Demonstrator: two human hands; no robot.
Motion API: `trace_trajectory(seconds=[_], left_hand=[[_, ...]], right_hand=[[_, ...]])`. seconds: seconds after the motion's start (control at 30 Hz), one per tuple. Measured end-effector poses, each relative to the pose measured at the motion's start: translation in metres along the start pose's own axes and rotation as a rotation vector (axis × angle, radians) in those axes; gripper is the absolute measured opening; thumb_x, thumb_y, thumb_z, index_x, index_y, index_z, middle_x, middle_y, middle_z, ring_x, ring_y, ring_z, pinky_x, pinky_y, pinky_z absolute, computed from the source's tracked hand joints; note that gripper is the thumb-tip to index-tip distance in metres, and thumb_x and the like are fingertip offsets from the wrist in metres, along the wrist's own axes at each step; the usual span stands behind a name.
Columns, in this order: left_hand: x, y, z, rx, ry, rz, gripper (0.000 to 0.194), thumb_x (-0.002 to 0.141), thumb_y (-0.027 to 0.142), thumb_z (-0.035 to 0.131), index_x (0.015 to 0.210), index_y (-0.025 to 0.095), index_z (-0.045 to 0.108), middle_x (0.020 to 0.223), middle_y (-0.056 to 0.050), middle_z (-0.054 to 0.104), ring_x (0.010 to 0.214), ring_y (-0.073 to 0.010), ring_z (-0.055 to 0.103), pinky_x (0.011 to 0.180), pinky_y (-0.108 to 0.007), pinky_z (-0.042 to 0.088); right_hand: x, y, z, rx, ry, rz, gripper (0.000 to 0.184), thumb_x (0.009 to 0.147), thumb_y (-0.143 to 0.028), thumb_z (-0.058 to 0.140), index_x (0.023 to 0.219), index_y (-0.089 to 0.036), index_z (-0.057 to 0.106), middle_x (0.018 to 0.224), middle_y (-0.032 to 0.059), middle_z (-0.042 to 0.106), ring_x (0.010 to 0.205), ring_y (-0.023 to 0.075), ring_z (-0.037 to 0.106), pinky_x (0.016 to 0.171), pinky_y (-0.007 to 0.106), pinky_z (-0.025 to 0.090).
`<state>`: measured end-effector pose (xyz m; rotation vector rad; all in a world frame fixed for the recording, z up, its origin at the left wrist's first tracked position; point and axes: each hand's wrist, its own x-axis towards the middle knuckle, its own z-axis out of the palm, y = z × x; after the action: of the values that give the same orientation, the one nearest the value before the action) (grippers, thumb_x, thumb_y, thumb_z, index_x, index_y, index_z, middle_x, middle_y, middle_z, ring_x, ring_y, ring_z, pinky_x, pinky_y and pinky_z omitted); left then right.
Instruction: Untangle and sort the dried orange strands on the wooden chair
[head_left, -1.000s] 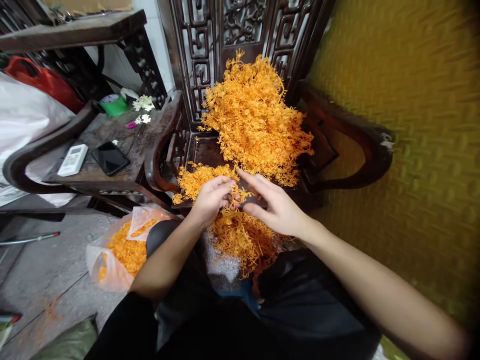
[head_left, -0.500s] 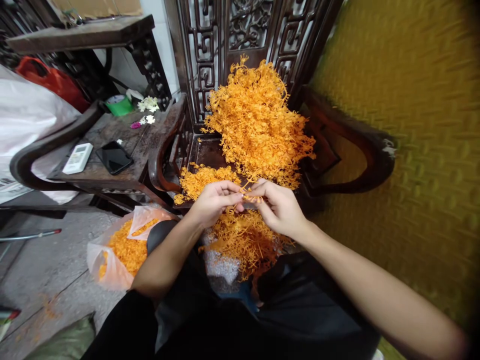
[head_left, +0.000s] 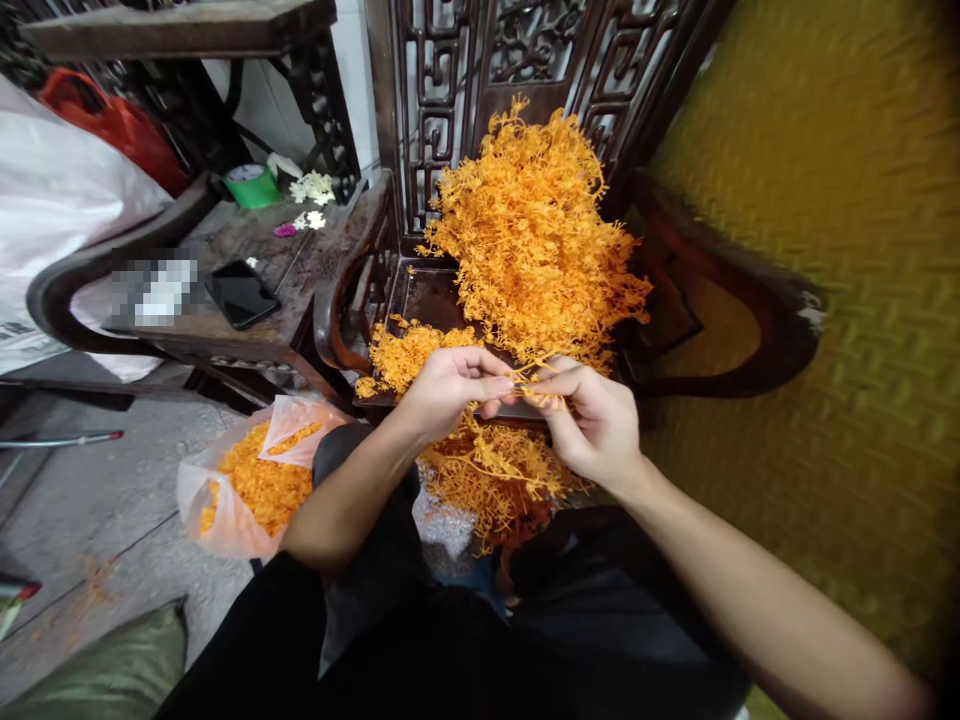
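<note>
One orange sprig (head_left: 528,377) | long axis roughly crosswise, hand to hand | tip direction unclear | pinched by left fingers (head_left: 489,388) and right fingers (head_left: 568,382)

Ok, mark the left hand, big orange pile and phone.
Left hand (head_left: 452,388): head view, back of the hand.
Big orange pile (head_left: 547,240): head view, its middle.
Phone (head_left: 242,294): head view, middle of its screen.

Matt sprigs (head_left: 540,250), glossy wooden chair (head_left: 435,300), filmy plastic bag (head_left: 236,532)
</note>
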<state>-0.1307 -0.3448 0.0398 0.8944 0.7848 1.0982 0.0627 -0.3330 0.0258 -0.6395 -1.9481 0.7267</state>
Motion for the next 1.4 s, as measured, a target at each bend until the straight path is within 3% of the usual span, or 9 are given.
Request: trace_trajectory(seconds=[0.07,0.2,0.27,0.37,0.47,0.73,0.93,1.13,1.4], left_hand=[[-0.001,0.001,-0.002,0.02,-0.003,0.0,0.02,0.067,0.025,0.084,0.076,0.014,0.069,0.066,-0.003,0.071,0.048,-0.0079,0.055,0.05,-0.024,0.042],[-0.002,0.004,-0.014,-0.033,0.135,0.068,0.021,0.065,0.024,0.084,0.073,0.014,0.068,0.062,-0.001,0.068,0.045,-0.0063,0.053,0.047,-0.023,0.041],[-0.003,0.003,-0.016,-0.057,0.155,0.079,0.021,0.068,0.024,0.083,0.075,0.015,0.066,0.065,-0.001,0.068,0.046,-0.0065,0.055,0.048,-0.024,0.042],[-0.005,-0.002,-0.01,-0.071,0.101,0.044,0.021,0.075,0.027,0.081,0.081,0.016,0.065,0.075,-0.002,0.071,0.053,-0.008,0.061,0.052,-0.024,0.047],[-0.005,-0.005,-0.001,-0.135,0.117,0.043,0.023,0.078,0.027,0.081,0.086,0.016,0.062,0.08,-0.002,0.072,0.061,-0.0093,0.066,0.058,-0.024,0.052],[-0.004,-0.002,0.012,-0.271,0.13,0.032,0.026,0.082,0.018,0.078,0.085,0.016,0.052,0.098,-0.007,0.077,0.091,-0.0214,0.078,0.09,-0.04,0.061],[-0.001,-0.007,0.017,-0.327,0.235,0.14,0.017,0.092,0.014,0.064,0.085,0.018,0.049,0.11,-0.005,0.075,0.116,-0.0214,0.072,0.105,-0.042,0.054],[0.0,-0.015,0.026,-0.288,0.259,0.261,0.017,0.094,0.017,0.064,0.089,0.019,0.048,0.122,-0.005,0.071,0.126,-0.0209,0.067,0.112,-0.043,0.049],[-0.011,0.002,0.007,0.086,0.033,0.179,0.031,0.084,0.031,0.08,0.092,0.019,0.051,0.113,-0.009,0.074,0.109,-0.0213,0.073,0.098,-0.037,0.056]], right_hand=[[-0.001,-0.005,-0.005,0.023,0.033,0.048,0.004,0.092,-0.025,0.067,0.093,-0.027,0.07,0.087,0.0069,0.071,0.077,0.023,0.066,0.071,0.041,0.052],[0.007,-0.018,-0.036,0.162,0.508,0.052,0.01,0.091,-0.028,0.073,0.082,-0.029,0.068,0.083,0.0056,0.062,0.073,0.0212,0.058,0.067,0.039,0.047],[0.015,-0.022,-0.051,0.345,0.598,0.14,0.018,0.09,-0.032,0.075,0.076,-0.029,0.063,0.077,0.0039,0.051,0.065,0.0168,0.047,0.057,0.033,0.039],[0.021,-0.022,-0.055,0.649,0.335,0.415,0.031,0.082,-0.042,0.083,0.075,-0.027,0.056,0.072,0.0002,0.045,0.057,0.0124,0.036,0.048,0.027,0.027],[0.021,-0.017,-0.042,0.781,0.138,0.565,0.036,0.08,-0.045,0.083,0.078,-0.024,0.053,0.092,0.0022,0.065,0.058,0.0104,0.041,0.048,0.025,0.029],[0.02,-0.007,-0.025,0.91,0.006,0.711,0.022,0.076,-0.032,0.077,0.095,-0.024,0.069,0.066,-0.0031,0.045,0.054,0.0125,0.041,0.043,0.025,0.03],[0.015,-0.007,-0.013,0.542,0.043,0.635,0.055,0.094,-0.062,0.056,0.057,-0.022,0.045,0.058,-0.0017,0.036,0.048,0.0111,0.03,0.044,0.028,0.02],[0.011,-0.017,0.011,-0.143,-0.085,0.399,0.051,0.095,-0.06,0.061,0.065,-0.019,0.061,0.063,0.0012,0.054,0.059,0.0139,0.045,0.058,0.03,0.033],[0.023,-0.021,-0.008,0.139,-0.37,0.419,0.046,0.096,-0.051,0.061,0.064,-0.019,0.055,0.06,-0.0038,0.042,0.057,0.0108,0.035,0.056,0.027,0.03]])
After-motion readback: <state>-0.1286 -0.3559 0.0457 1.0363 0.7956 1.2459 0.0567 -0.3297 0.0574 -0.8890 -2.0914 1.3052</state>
